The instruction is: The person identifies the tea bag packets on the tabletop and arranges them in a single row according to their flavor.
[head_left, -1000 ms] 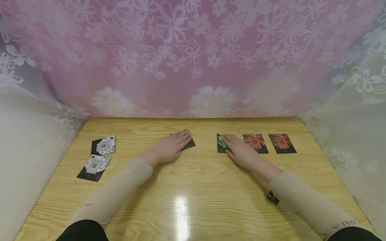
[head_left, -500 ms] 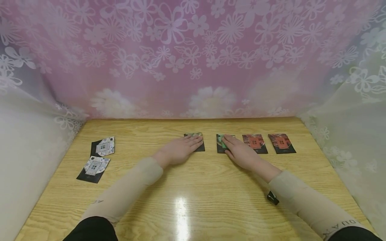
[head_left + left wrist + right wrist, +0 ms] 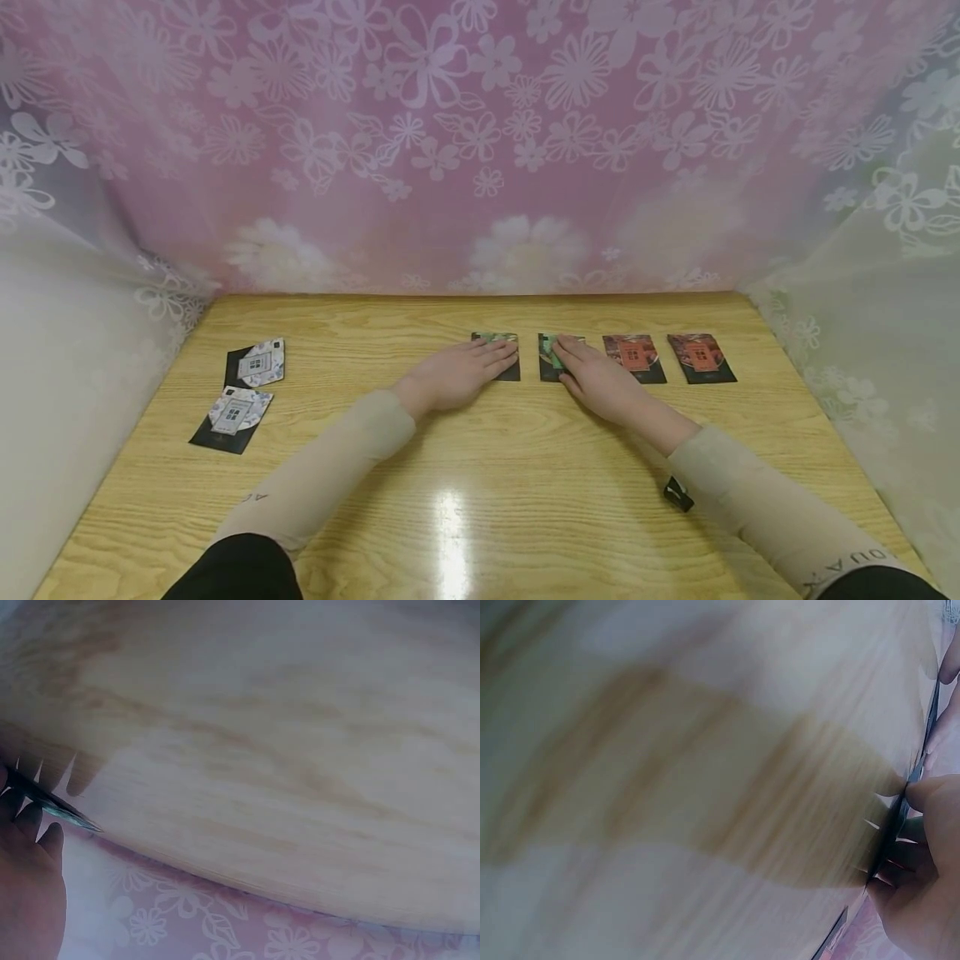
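Head view shows us, judging by how the cards lie, partway through lining them up along the far side of the wooden table (image 3: 465, 517). Well to the left of our left hand lie two white-patterned cards (image 3: 245, 388), one behind the other and both askew, apparently not yet brought into the row. Our left hand (image 3: 457, 375) rests flat, fingers straight, pressing on a green card (image 3: 498, 339) whose far edge shows beyond the fingertips. Just to the right, our right hand (image 3: 596, 382) lies with its fingers extended over a second green card (image 3: 548, 350); whether the thumb pinches its edge we cannot tell. Right of that hand sit two red cards (image 3: 667, 357), side by side and squared to the row, so we judge that end finished.

The cards are thin, flat rectangles with black borders and glossy printed faces. In the left wrist view the card (image 3: 56, 804) shows edge-on as a dark sliver under the fingers; the right wrist view is blurred, with only a dark card edge (image 3: 900, 825) against the fingers. The tabletop is pale, smooth wood grain with a bright glare patch. Behind it hangs a pink curtain (image 3: 480, 142) with white flowers.
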`<state>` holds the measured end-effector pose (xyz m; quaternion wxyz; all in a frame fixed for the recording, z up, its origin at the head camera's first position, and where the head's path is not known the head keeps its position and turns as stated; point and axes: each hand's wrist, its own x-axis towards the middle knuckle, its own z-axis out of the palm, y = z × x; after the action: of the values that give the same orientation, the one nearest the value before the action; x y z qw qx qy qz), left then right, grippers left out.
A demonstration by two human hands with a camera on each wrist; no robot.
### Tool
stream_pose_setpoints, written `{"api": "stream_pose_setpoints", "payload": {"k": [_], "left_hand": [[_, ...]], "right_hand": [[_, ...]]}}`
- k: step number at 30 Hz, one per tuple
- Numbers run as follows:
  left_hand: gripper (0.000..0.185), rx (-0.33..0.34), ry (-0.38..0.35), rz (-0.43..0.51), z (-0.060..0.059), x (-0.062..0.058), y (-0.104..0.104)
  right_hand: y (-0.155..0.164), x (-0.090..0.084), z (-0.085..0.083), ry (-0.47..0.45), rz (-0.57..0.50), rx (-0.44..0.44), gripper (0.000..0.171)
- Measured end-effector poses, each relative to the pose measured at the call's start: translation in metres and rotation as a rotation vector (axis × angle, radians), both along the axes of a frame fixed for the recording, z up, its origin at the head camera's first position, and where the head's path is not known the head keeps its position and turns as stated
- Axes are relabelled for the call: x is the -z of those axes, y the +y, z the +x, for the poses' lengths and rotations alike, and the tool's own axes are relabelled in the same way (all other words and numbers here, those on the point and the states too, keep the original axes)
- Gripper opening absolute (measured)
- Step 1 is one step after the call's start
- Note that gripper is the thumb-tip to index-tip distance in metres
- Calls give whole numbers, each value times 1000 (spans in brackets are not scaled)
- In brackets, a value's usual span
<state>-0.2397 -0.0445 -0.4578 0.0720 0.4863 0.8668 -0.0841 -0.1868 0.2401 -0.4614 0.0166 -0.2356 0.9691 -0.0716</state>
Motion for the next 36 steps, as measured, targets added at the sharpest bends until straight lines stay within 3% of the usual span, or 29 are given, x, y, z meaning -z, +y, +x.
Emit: {"api": "stream_pose_setpoints", "payload": {"k": [36], "left_hand": [[55,17,70,-22,-2,0,6]], "right_hand": [[0,-2,1,-12,15,9,59]]}}
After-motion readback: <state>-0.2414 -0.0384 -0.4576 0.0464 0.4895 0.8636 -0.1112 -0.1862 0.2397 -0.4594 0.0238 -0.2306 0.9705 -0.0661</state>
